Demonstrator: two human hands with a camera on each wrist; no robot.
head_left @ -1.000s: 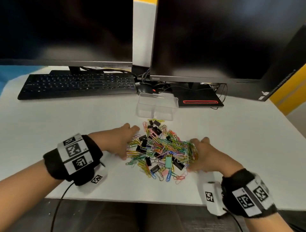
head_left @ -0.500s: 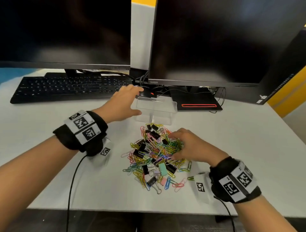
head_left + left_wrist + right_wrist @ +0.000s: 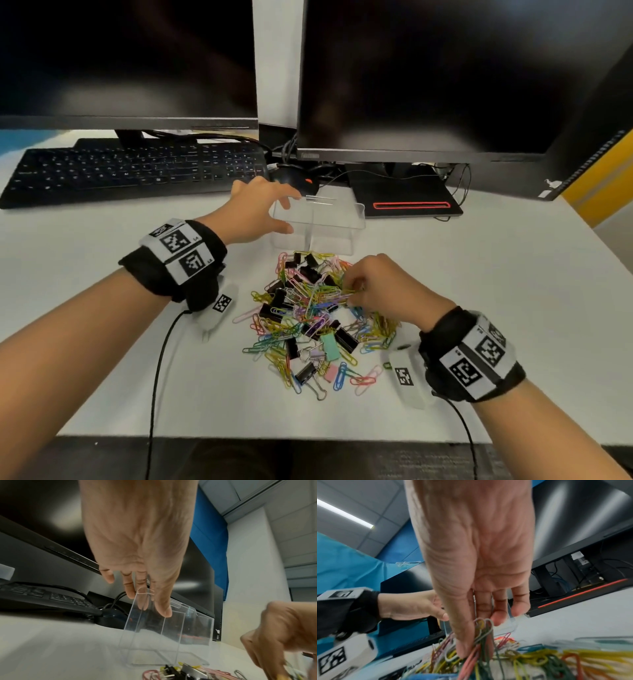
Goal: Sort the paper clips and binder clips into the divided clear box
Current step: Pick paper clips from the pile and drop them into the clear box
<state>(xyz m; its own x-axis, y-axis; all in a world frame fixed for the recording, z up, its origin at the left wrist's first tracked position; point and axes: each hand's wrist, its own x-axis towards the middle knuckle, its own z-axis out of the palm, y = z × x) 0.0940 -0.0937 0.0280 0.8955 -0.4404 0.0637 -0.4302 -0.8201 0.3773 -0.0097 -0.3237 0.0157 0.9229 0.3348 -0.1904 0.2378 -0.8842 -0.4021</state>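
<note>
A pile of coloured paper clips (image 3: pixel 308 308) mixed with black binder clips (image 3: pixel 346 339) lies mid-desk. Behind it stands the divided clear box (image 3: pixel 329 222), both compartments looking empty. My left hand (image 3: pixel 287 212) holds the box's left end, thumb on the near side and fingers over the rim. In the left wrist view the left hand (image 3: pixel 154 607) pinches the box (image 3: pixel 171 628) wall, one finger showing through it. My right hand (image 3: pixel 352 291) reaches into the pile's upper right. Seen from the right wrist, my right hand (image 3: pixel 476 646) pinches a bunch of paper clips (image 3: pixel 482 632).
A black keyboard (image 3: pixel 130 171) lies at the back left and a mouse (image 3: pixel 294 178) sits just behind the box. Two dark monitors (image 3: pixel 428 75) stand along the back, one on a base with a red stripe (image 3: pixel 407 205). The desk's front edge (image 3: pixel 239 435) is close below the pile.
My left hand left the pile's left side and went forward to take the clear box. My right hand moved from the pile's right edge into it and pinched some paper clips.
</note>
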